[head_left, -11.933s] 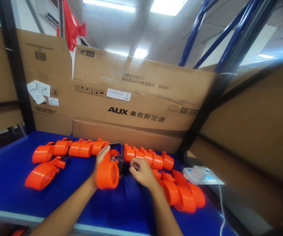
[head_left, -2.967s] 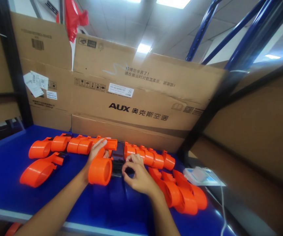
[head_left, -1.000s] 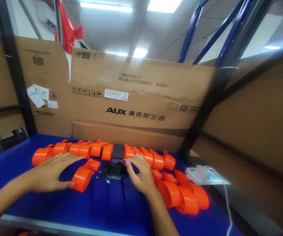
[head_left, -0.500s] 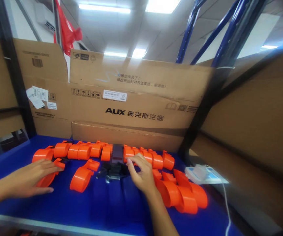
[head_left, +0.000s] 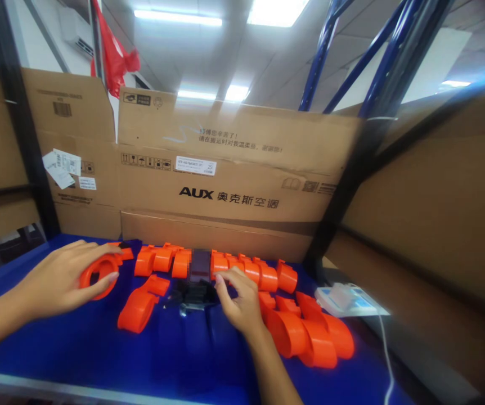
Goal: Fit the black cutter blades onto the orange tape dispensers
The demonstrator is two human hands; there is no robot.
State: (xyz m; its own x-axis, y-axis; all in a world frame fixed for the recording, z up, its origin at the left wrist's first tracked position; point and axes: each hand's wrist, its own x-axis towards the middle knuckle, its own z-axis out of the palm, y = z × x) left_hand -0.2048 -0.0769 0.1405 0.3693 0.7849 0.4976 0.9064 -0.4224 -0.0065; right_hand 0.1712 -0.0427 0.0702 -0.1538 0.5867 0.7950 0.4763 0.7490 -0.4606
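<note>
My left hand (head_left: 71,275) is at the left, thumb and fingers curled around an orange ring-shaped roll (head_left: 104,265) with a flat tab. A dark piece shows by that tab. Right of this hand, another orange roll (head_left: 136,312) lies on the blue surface. My right hand (head_left: 241,298) hovers or rests near the middle, its fingers loosely bent, thumb and forefinger a little apart with nothing visible between them. Beside its fingertips are a dark upright block (head_left: 200,265) and a clump of shiny black pieces (head_left: 196,295). Whether they touch is unclear.
A row of orange rolls (head_left: 268,277) runs along the back, and several more rolls (head_left: 318,343) cluster at the right. A white power strip (head_left: 352,301) with a cord lies beyond them. Cardboard (head_left: 225,169) walls the back, between dark metal posts (head_left: 344,185).
My left hand has moved up and right, from over a roll near the front to gripping a roll farther back. Rolls at the far left are no longer visible. The right hand has barely moved.
</note>
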